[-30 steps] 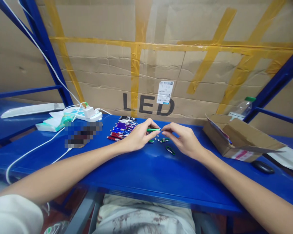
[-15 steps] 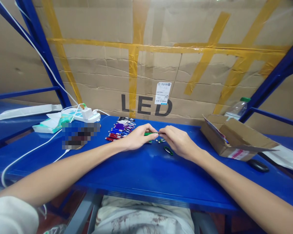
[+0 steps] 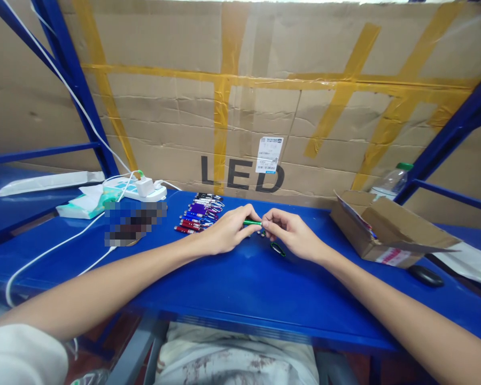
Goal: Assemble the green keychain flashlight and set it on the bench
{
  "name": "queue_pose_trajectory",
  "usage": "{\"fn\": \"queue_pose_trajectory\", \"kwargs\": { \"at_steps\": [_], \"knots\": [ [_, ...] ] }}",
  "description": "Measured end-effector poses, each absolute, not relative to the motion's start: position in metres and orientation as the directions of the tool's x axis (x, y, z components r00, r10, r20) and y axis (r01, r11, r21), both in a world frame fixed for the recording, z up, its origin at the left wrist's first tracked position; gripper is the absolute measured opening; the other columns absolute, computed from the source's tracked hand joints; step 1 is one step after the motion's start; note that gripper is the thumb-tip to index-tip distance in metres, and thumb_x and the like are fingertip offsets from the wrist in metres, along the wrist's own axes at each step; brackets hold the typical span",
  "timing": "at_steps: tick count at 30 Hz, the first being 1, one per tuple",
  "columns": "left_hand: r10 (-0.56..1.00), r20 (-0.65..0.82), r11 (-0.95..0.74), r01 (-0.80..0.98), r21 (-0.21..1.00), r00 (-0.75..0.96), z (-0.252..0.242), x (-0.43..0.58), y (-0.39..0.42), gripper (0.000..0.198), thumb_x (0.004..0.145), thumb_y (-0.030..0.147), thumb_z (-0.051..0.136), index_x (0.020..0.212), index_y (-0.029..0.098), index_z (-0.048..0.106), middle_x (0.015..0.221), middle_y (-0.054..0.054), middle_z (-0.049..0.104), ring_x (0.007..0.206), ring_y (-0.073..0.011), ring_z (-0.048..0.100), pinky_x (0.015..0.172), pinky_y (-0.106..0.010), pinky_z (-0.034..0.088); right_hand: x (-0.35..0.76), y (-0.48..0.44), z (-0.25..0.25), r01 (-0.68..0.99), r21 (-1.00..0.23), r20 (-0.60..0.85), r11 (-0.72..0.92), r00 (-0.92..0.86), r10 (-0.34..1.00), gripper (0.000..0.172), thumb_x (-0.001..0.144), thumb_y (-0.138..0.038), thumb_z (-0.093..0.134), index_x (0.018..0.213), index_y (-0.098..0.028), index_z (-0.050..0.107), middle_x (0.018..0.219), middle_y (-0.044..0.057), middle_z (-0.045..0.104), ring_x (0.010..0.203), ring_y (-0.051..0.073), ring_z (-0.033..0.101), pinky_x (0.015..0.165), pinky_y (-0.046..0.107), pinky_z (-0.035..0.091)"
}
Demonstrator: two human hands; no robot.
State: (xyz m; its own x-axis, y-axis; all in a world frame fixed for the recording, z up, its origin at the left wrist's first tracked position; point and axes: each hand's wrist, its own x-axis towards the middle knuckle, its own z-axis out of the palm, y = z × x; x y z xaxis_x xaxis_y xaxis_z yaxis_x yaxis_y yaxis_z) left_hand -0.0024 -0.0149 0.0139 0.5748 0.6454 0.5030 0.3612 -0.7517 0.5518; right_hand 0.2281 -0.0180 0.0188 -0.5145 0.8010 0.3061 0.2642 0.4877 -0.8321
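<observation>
A slim green metal tube (image 3: 251, 222), shaped like a keychain penlight, is held level above the blue table. My left hand (image 3: 235, 230) is closed around its left part between thumb and fingers. At the tube's right end, my right hand (image 3: 286, 229) pinches the tip with thumb and fingertips; any small part there is hidden. Just below the right hand lies a green-and-black carabiner clip (image 3: 278, 249). A few small pieces sit under the hands, partly covered. Left of my left hand, several similar tubes with clips lie in a row, including a red one (image 3: 186, 230) and a purple one (image 3: 200, 208).
An open cardboard box (image 3: 385, 235) stands at the right, with a black computer mouse (image 3: 425, 276) before it and a plastic bottle (image 3: 396, 179) behind. At left are a power strip (image 3: 154, 192), white cables and a tissue pack (image 3: 78, 208). A large carton (image 3: 164, 128) forms the back.
The right hand's fingers have shifted on the tube's end and spread a little around it. More of the green tube shows between the hands. The view has moved slightly.
</observation>
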Motion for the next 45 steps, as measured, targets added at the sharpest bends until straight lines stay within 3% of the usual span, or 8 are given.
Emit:
{"fn": "queue_pose_trajectory", "kwargs": {
  "at_steps": [5,9,15,21,30,36,42,45],
  "knots": [
    [0.586,0.546,-0.806,0.359,0.471,0.599,0.011,-0.003,-0.013,0.010,0.106,0.031,0.060,0.105,0.020,0.059,0.109,-0.007,0.072,0.102,-0.0218,0.069,0.090,-0.034,0.052,0.229,-0.014,0.021,0.165,-0.942,0.163,0.294,-0.540,0.826,0.045,0.088,-0.062,0.080,0.087,-0.019,0.066,0.074,-0.001,0.064,0.064,0.014,0.058,0.063,0.028,0.048],
    [0.612,0.535,-0.780,0.332,0.531,0.583,0.011,-0.003,-0.013,0.015,0.106,0.034,0.061,0.106,0.020,0.059,0.109,-0.007,0.073,0.101,-0.0225,0.070,0.089,-0.034,0.052,0.230,-0.013,0.023,0.167,-0.929,0.196,0.329,-0.533,0.823,0.043,0.089,-0.060,0.080,0.087,-0.019,0.066,0.076,0.000,0.067,0.065,0.015,0.059,0.064,0.030,0.050],
    [0.735,0.446,-0.627,0.263,0.733,0.510,0.010,-0.001,-0.011,0.026,0.104,0.044,0.063,0.110,0.019,0.061,0.106,-0.006,0.072,0.097,-0.0210,0.069,0.084,-0.033,0.052,0.235,-0.015,0.022,0.400,-0.552,0.522,0.732,-0.519,0.677,0.023,0.105,-0.047,0.063,0.102,-0.024,0.067,0.091,0.004,0.075,0.079,0.021,0.067,0.076,0.034,0.053],
    [0.799,0.371,-0.496,0.169,0.852,0.473,0.001,0.003,-0.006,0.034,0.097,0.049,0.072,0.105,0.018,0.061,0.101,-0.005,0.071,0.092,-0.0192,0.068,0.082,-0.032,0.053,0.241,-0.011,0.016,0.466,-0.323,0.571,0.824,-0.598,0.562,0.028,0.111,-0.045,0.050,0.100,-0.026,0.067,0.093,0.007,0.076,0.080,0.023,0.070,0.075,0.034,0.052],
    [0.733,0.454,-0.624,0.234,0.746,0.507,0.006,0.003,-0.016,0.022,0.103,0.041,0.064,0.103,0.020,0.058,0.102,-0.004,0.073,0.095,-0.0195,0.068,0.082,-0.031,0.051,0.229,-0.020,0.019,0.368,-0.639,0.487,0.675,-0.486,0.726,0.025,0.106,-0.045,0.058,0.092,-0.024,0.063,0.076,0.001,0.071,0.067,0.019,0.068,0.067,0.032,0.052],
    [0.634,0.549,-0.766,0.350,0.539,0.545,0.011,0.000,-0.018,0.016,0.106,0.036,0.058,0.104,0.021,0.059,0.103,-0.005,0.070,0.094,-0.0207,0.066,0.085,-0.033,0.050,0.225,-0.018,0.021,0.169,-0.889,0.306,0.425,-0.472,0.827,0.043,0.090,-0.061,0.077,0.087,-0.020,0.065,0.075,0.001,0.071,0.060,0.015,0.062,0.058,0.029,0.050],
    [0.468,0.617,-0.884,0.352,0.309,0.633,0.014,-0.006,-0.016,0.013,0.110,0.032,0.051,0.106,0.021,0.057,0.107,-0.008,0.067,0.098,-0.0228,0.061,0.089,-0.037,0.050,0.224,-0.015,0.023,-0.014,-0.993,0.109,0.119,-0.518,0.848,0.047,0.073,-0.055,0.094,0.081,-0.018,0.067,0.068,-0.001,0.067,0.056,0.011,0.056,0.055,0.025,0.043],
    [0.459,0.631,-0.888,0.349,0.300,0.625,0.016,-0.005,-0.018,0.013,0.110,0.032,0.053,0.107,0.020,0.058,0.108,-0.008,0.067,0.100,-0.0231,0.061,0.089,-0.037,0.050,0.225,-0.015,0.025,-0.070,-0.997,0.050,0.014,-0.549,0.834,0.047,0.071,-0.051,0.097,0.079,-0.017,0.065,0.066,-0.003,0.064,0.053,0.009,0.053,0.054,0.023,0.040]
  ]
}}
